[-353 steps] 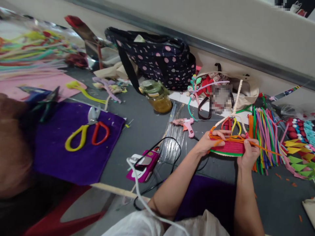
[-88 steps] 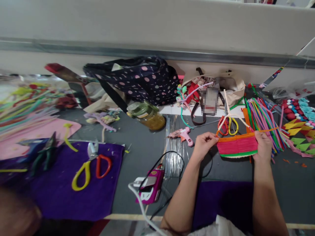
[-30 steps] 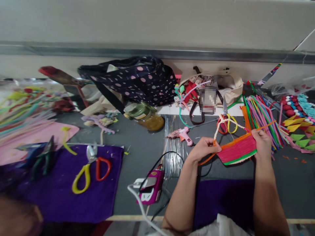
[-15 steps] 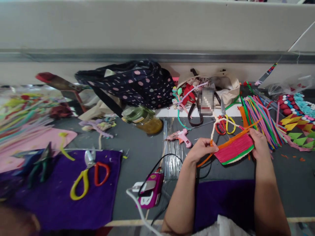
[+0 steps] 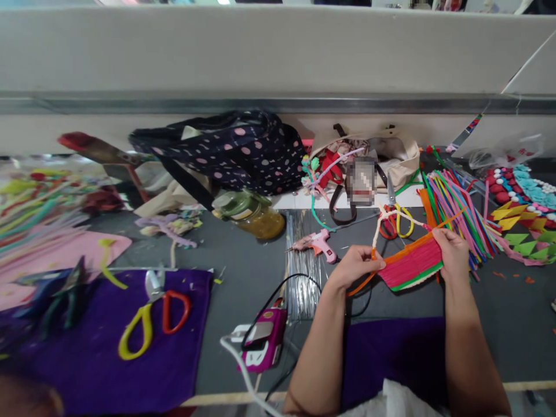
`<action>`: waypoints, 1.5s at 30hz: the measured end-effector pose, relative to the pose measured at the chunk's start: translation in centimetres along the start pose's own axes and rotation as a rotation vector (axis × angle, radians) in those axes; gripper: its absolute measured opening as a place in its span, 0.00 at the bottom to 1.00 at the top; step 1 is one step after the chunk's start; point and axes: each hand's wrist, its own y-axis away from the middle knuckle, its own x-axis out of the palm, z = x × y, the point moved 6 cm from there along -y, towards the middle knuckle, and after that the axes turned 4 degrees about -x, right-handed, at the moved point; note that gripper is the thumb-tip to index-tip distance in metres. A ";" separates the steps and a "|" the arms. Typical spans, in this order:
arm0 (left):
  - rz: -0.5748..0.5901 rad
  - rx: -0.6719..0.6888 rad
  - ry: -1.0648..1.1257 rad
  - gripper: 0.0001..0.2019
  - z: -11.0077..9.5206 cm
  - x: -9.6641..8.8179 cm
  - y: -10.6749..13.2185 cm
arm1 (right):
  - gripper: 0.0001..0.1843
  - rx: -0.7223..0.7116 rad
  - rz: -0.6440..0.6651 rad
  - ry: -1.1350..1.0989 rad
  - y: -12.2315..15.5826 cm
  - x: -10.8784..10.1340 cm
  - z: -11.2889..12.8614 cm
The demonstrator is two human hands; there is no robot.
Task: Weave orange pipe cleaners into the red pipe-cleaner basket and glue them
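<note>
Pink, green, perhaps cream panel

over the desk, between front and back edges, left hand and right hand hold opposite ends of a pink panel; a jar sits toward the back edge.

Left grip: a human hand, bare through to the wrist
Right grip: likewise bare, wrist included
Left forearm: uncovered, tapering toward the wrist
Right forearm: uncovered, shaded in its lower part
Garment: whitish cloth, loosely creased, bunched into a soft peak
</note>
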 end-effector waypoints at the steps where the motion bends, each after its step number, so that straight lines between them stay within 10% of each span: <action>1: -0.001 -0.003 0.002 0.12 0.0 0.1 0.0 | 0.18 0.014 0.024 -0.008 0.0 0.1 0.0; 7: -0.003 0.005 0.011 0.12 0.2 0.2 -0.1 | 0.20 0.176 0.215 0.007 0.5 1.3 -0.6; 18: -0.050 0.051 -0.133 0.11 0.3 -0.1 0.0 | 0.17 -0.087 0.074 0.266 -0.3 -0.3 -0.5; 34: -0.174 0.091 0.085 0.13 0.8 -0.6 -1.4 | 0.16 -0.046 0.037 0.057 -0.3 0.1 -0.7; 45: -0.417 0.856 -0.370 0.07 -4.2 -1.0 1.7 | 0.07 -0.444 0.237 0.091 -0.3 0.5 2.5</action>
